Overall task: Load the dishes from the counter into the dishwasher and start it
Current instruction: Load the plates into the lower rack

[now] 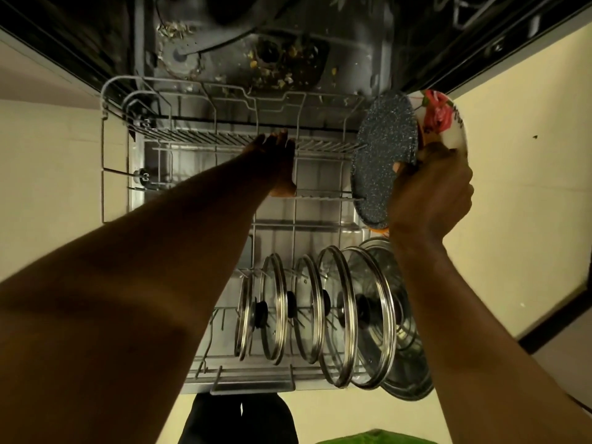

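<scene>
The dishwasher's lower wire rack (pixel 105 149) is pulled out over the open door. Several glass lids with steel rims (pixel 339 315) stand on edge in its near tines. My right hand (pixel 429 190) grips a stack of plates held on edge over the rack's right side: a dark speckled plate (pixel 381 149) in front and a white plate with red flowers (pixel 443 116) behind it. My left hand (pixel 275 155) reaches into the rack's middle with fingers straight, touching the far row of tines.
The dark dishwasher tub (pixel 288 59) lies beyond the rack, with food scraps around its filter. Pale floor (pixel 512 187) flanks the door on both sides. A green mat (pixel 378 439) shows at the bottom edge.
</scene>
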`<state>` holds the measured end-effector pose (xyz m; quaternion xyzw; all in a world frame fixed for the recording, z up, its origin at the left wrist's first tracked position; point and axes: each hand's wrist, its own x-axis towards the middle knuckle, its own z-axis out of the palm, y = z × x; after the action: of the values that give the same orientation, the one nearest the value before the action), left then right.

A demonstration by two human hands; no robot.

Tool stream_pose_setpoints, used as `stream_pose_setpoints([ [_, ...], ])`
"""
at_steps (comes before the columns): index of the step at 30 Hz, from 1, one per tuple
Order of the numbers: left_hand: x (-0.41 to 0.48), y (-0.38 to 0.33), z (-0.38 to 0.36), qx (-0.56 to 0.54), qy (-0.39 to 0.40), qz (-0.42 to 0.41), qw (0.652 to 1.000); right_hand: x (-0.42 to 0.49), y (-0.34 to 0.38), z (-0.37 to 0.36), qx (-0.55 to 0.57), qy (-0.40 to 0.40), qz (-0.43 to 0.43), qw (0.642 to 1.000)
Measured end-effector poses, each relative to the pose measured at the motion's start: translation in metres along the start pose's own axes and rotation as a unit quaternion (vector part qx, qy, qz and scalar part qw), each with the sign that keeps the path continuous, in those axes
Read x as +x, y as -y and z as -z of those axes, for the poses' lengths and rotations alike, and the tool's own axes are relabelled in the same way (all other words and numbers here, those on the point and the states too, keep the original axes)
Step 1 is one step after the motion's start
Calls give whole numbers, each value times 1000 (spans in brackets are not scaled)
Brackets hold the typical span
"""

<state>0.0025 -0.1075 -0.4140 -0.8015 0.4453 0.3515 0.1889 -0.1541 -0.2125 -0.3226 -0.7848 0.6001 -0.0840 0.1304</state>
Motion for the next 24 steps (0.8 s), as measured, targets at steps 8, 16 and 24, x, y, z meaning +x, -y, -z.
stream_pose_setpoints([
  [8,-34,-12,-4,-24,-43,-12,999,7,-2,16,-50,34,-16,998],
  [16,-81,10,-10,-60,-42,-22,997,-52,7,9,-71,85,177,978],
  [24,-145,31,-12,-53,-53,-17,997,-113,37,24,-84,152,282,944],
])
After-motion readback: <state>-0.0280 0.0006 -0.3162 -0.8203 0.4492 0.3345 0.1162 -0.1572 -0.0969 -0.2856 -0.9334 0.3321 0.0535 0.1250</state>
